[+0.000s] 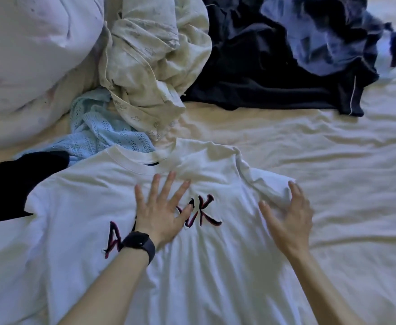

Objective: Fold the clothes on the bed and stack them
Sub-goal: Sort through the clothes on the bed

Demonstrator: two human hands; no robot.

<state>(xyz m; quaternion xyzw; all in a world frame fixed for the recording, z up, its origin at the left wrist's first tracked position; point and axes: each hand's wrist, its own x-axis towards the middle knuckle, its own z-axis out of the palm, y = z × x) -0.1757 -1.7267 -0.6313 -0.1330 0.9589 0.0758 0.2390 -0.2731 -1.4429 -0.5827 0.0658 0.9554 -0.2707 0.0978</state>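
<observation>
White T-shirt (192, 266) lies flat, print up, on the bed (344, 184).
Left hand (162, 212): fingers spread, palm pressed on the chest print. Right hand (288, 216): fingers spread, loosely arched over the sleeve, pinching nothing. Unfolded clothes (262, 78) heaped beyond the collar.

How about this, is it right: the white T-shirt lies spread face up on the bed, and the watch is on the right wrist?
No. The head view shows the watch on the left wrist; the white T-shirt does lie spread face up on the bed.
</observation>
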